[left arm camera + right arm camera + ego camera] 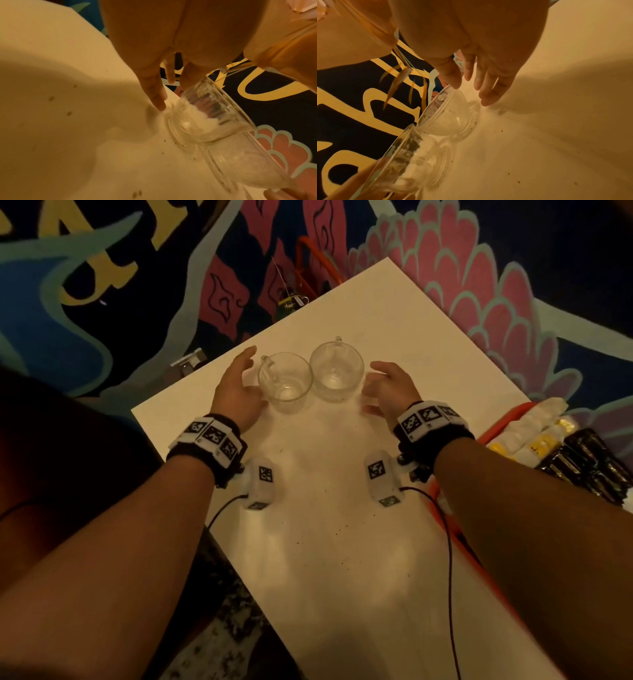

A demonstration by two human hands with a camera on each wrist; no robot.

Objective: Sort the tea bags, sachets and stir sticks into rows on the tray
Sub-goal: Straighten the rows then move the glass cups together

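Both forearms reach over the white table (pixel 342 559). Left hand (pixel 236 392) and right hand (pixel 390 392), fingers loosely spread and holding nothing, flank two glass mugs (pixel 286 381). Sachets (pixel 534 436) sit in the orange tray (pixel 503 419) far right, nearest the right hand.

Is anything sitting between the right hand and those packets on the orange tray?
Nothing visible. The right hand rests open beside a glass cup, while the packets lie on the orange tray behind its wrist, bare table between.
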